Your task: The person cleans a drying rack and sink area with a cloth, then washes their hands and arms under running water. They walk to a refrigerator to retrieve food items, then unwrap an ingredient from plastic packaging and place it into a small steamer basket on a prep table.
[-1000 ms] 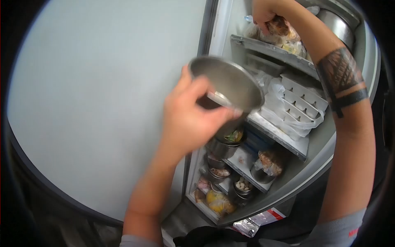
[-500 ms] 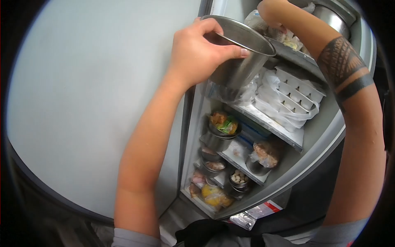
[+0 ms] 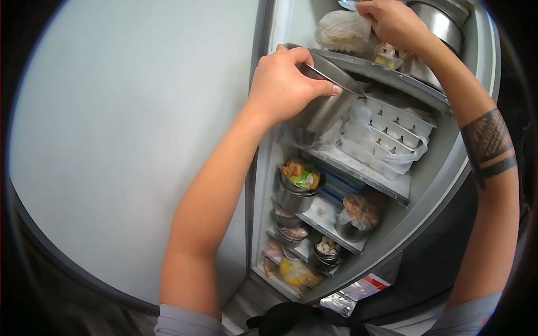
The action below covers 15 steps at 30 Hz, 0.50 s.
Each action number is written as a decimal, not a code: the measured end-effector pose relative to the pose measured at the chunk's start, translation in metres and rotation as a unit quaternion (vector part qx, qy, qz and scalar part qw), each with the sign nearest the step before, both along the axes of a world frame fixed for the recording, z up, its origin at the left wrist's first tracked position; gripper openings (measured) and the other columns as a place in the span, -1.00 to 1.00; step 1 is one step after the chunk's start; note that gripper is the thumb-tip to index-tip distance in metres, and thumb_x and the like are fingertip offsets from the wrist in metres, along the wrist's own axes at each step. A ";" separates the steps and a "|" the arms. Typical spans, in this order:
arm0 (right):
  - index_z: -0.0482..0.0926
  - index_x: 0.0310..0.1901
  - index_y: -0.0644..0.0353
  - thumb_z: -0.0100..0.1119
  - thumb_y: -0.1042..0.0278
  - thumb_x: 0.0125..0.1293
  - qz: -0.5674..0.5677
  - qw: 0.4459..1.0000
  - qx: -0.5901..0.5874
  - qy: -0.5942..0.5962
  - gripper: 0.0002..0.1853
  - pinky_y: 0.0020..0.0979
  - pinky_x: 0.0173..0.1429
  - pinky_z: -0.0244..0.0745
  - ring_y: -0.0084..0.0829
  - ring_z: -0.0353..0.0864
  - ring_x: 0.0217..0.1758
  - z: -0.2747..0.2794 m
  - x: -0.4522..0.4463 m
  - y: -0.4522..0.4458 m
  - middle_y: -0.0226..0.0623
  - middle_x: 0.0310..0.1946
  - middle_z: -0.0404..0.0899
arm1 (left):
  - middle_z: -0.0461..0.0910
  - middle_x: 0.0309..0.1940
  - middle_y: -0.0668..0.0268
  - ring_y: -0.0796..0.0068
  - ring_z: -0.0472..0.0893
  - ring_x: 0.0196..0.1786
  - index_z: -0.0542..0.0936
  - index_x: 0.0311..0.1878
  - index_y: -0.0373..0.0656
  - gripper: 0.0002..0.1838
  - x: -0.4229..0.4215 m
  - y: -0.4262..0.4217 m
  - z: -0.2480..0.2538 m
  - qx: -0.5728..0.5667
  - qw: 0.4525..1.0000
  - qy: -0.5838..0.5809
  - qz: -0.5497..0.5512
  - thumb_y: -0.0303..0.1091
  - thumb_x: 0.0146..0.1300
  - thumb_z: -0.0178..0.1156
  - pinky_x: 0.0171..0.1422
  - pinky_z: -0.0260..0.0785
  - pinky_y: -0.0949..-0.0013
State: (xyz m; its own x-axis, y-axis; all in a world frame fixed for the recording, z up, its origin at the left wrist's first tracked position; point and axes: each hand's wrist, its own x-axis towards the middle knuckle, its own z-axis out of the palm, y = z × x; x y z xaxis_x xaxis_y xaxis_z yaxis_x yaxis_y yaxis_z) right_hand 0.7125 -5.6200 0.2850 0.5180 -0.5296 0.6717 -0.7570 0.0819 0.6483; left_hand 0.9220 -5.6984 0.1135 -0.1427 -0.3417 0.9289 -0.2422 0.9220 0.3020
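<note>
My left hand [image 3: 294,84] is closed on the rim of a tall metal pot [image 3: 319,109], thumb outside and fingers over the edge. The pot hangs tilted in front of the fridge shelves, its inside mostly hidden. Above it, my right hand [image 3: 395,25] reaches onto the top shelf [image 3: 386,70], its fingers curled at the edge of a clear plastic bag [image 3: 344,31] with pale contents. A smaller wrapped item [image 3: 386,56] lies just under that hand. Beside it on the right stands a large metal pot [image 3: 440,25].
Bagged white egg trays [image 3: 386,134] fill the second shelf. Lower shelves hold a metal pot [image 3: 297,196] topped with bagged food, another filled pot [image 3: 356,218], a bowl of small white balls [image 3: 327,246] and a yellow bag [image 3: 297,273]. The open fridge door [image 3: 134,140] stands at left.
The held pot has moved down and tilted, showing less of its opening. My right hand has shifted slightly right and down in view, uncovering the plastic bag at the shelf's left.
</note>
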 end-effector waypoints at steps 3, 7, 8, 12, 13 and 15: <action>0.63 -0.31 0.11 0.22 0.42 0.16 0.122 0.985 -0.005 0.119 -0.94 -0.03 0.02 0.60 0.05 0.66 -0.07 0.007 -0.011 0.005 -0.02 -0.09 0.56 | 0.55 -0.47 0.37 0.54 0.49 -0.38 0.59 -0.35 -0.27 -0.45 -0.008 0.010 0.008 0.026 1.000 0.012 -0.004 -0.08 -0.16 0.71 -0.25 0.40 0.39; 0.58 -0.28 0.11 0.24 0.53 0.12 0.167 0.967 0.021 0.191 -0.87 -0.07 -0.03 0.61 0.05 0.65 -0.08 0.007 0.005 0.023 -0.05 -0.07 0.49 | 0.50 -0.60 0.45 0.65 0.41 -0.48 0.58 -0.38 -0.24 -0.47 -0.015 0.005 0.008 0.033 0.999 0.039 -0.007 -0.08 -0.16 0.71 -0.37 0.31 0.48; 0.56 -0.30 0.14 0.24 0.55 0.11 0.203 0.954 -0.006 0.221 -0.88 -0.08 -0.03 0.61 0.04 0.66 -0.10 0.007 0.010 0.027 -0.07 -0.06 0.48 | 0.56 -0.55 0.46 0.69 0.43 -0.47 0.59 -0.40 -0.21 -0.54 -0.015 0.015 0.009 0.060 0.997 0.044 -0.015 -0.15 -0.10 0.69 -0.36 0.29 0.52; 0.57 -0.29 0.15 0.25 0.54 0.11 0.176 0.956 0.117 0.205 -0.88 -0.06 -0.02 0.62 0.01 0.68 -0.08 0.004 0.044 0.027 -0.08 -0.05 0.50 | 0.67 -0.49 0.41 0.68 0.57 -0.41 0.68 -0.41 -0.19 -0.66 0.001 0.030 0.009 0.046 0.976 0.149 -0.149 -0.25 -0.07 0.68 -0.32 0.41 0.50; 0.57 -0.29 0.15 0.25 0.54 0.11 0.164 0.951 0.163 0.207 -0.87 -0.06 -0.02 0.62 0.00 0.69 -0.07 0.001 0.049 0.027 -0.09 -0.04 0.51 | 0.66 -0.50 0.42 0.72 0.54 -0.44 0.66 -0.41 -0.20 -0.68 0.007 0.041 0.015 0.057 0.978 0.163 -0.121 -0.31 -0.05 0.68 -0.33 0.38 0.56; 0.58 -0.09 0.11 0.22 0.55 0.12 0.127 0.963 0.210 0.116 -0.72 -0.08 -0.05 0.63 0.00 0.70 -0.12 -0.002 0.064 0.050 -0.04 -0.08 0.57 | 0.66 -0.49 0.42 0.73 0.54 -0.44 0.66 -0.40 -0.21 -0.66 0.017 0.042 0.019 0.069 0.978 0.162 -0.115 -0.32 -0.06 0.69 -0.33 0.37 0.58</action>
State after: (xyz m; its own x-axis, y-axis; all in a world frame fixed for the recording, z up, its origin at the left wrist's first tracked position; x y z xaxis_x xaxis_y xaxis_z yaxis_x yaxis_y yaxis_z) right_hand 0.7761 -5.5699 0.2826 0.7761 -0.5661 0.2778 -0.5498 -0.3918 0.7377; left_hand 0.9387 -5.6562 0.1323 0.0638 -0.4596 0.8858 0.0968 0.8863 0.4529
